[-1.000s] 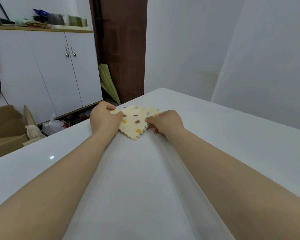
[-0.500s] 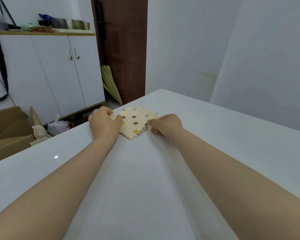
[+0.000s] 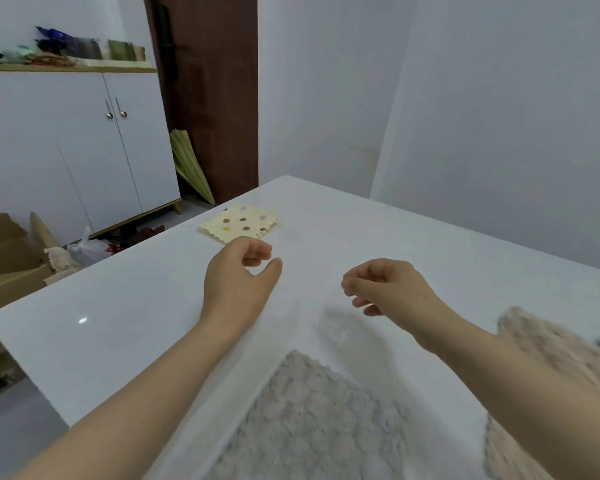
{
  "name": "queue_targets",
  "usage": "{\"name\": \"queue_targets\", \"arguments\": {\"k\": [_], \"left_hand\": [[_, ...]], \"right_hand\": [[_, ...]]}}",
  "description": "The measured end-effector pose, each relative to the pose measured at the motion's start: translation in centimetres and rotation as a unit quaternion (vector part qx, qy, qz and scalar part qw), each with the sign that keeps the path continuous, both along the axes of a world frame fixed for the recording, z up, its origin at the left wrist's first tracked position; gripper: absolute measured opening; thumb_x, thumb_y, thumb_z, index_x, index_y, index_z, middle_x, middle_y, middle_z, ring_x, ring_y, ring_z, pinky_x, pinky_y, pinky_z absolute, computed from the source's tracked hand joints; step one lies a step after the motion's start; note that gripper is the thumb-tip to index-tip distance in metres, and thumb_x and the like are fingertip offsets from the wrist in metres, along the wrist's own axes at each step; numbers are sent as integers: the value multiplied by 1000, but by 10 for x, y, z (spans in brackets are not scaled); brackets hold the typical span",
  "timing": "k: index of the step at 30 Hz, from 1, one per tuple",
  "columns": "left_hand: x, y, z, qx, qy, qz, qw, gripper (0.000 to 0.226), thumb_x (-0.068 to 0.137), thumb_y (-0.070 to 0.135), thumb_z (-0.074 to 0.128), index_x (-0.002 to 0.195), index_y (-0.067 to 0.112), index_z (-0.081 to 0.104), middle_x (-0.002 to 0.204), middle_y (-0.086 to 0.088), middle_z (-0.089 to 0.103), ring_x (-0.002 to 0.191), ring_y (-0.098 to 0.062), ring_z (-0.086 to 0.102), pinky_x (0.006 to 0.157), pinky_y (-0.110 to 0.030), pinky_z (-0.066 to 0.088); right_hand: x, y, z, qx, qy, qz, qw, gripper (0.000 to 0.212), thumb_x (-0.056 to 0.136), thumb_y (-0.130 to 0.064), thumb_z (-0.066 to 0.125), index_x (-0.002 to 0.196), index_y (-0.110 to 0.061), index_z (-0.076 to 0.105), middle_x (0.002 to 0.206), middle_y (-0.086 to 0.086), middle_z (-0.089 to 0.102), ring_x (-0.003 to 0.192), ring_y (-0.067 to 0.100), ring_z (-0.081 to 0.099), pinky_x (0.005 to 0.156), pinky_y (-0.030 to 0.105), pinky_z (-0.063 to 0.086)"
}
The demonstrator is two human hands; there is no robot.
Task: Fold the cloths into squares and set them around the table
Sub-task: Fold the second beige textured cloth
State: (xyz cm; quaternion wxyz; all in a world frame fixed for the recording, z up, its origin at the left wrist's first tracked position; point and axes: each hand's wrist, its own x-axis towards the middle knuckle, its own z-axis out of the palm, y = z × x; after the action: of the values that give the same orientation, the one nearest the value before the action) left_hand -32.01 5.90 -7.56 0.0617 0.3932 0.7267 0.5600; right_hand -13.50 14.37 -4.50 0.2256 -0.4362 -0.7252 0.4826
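Far corner: spotted cloth (image 3: pixel 240 222) folded, lying flat.
Hands: left (image 3: pixel 238 277) and right (image 3: pixel 383 287) loosely curled, holding nothing.
Risk: snagging the beige cloth (image 3: pixel 312 420) with a forearm.

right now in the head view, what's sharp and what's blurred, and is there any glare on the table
In the head view the polka-dot cloth near the far edge is fairly sharp; the beige cloth at the right edge is smeared by motion blur, and the grey textured cloth close in is soft. One small glare spot sits on the glossy white table. Wide-angle distortion stretches both forearms.
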Motion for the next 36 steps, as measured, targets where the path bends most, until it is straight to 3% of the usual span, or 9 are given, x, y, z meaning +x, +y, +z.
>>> {"name": "queue_targets", "arguments": {"k": [3, 10, 15, 20, 24, 27, 36], "left_hand": [[44, -28, 9, -5, -18, -40, 999, 12, 83, 22, 67, 94, 20, 64, 90, 14, 64, 87, 1, 59, 66, -5, 42], [141, -93, 22, -13, -47, -127, 991, 11, 82, 19, 67, 91, 24, 65, 91, 15, 66, 86, 0, 61, 70, -15, 45], [202, -123, 20, -31, -49, -173, 983, 11, 80, 20, 68, 86, 29, 64, 88, 16, 67, 81, 4, 60, 66, -8, 45], [258, -139, 12, -44, -55, -206, 976, 12, 80, 20, 69, 86, 29, 64, 88, 15, 68, 84, 1, 62, 72, -15, 48], [295, -143, 1, -67, -50, -234, 969, 13, 80, 21, 68, 87, 31, 63, 88, 16, 67, 84, 3, 61, 72, -14, 48], [314, -141, -6, -85, -32, -251, 964, 16, 80, 20, 67, 89, 33, 62, 91, 17, 66, 86, 3, 60, 73, -11, 47], [324, -117, -24, -116, 57, -239, 962, 18, 83, 24, 65, 98, 32, 59, 101, 21, 57, 95, 6, 54, 80, -13, 43]], "right_hand": [[49, -36, 8, 12, -6, -30, 999, 8, 85, -16, 66, 90, -12, 70, 88, 4, 73, 71, 9, 66, 63, 19, 54], [153, -111, 15, 43, 6, -78, 996, 6, 85, -17, 67, 89, -20, 70, 81, -1, 73, 71, 7, 69, 63, 20, 54], [222, -151, 15, 72, -13, -107, 992, 6, 85, -21, 68, 89, -25, 70, 79, -2, 73, 75, 13, 70, 71, 27, 58], [277, -177, 7, 68, -12, -124, 990, 7, 84, -23, 70, 89, -28, 70, 80, -4, 72, 78, 15, 69, 76, 34, 58], [308, -188, -4, 70, 1, -145, 987, 9, 84, -20, 70, 88, -28, 70, 81, -4, 71, 75, 14, 67, 68, 22, 55], [325, -191, -15, 92, -10, -164, 982, 11, 83, -19, 69, 87, -30, 69, 81, -9, 70, 70, 3, 64, 62, 11, 49], [339, -180, -32, 158, -79, -186, 967, 14, 84, -22, 66, 92, -33, 64, 83, -15, 66, 74, -2, 61, 63, 12, 45]]}}
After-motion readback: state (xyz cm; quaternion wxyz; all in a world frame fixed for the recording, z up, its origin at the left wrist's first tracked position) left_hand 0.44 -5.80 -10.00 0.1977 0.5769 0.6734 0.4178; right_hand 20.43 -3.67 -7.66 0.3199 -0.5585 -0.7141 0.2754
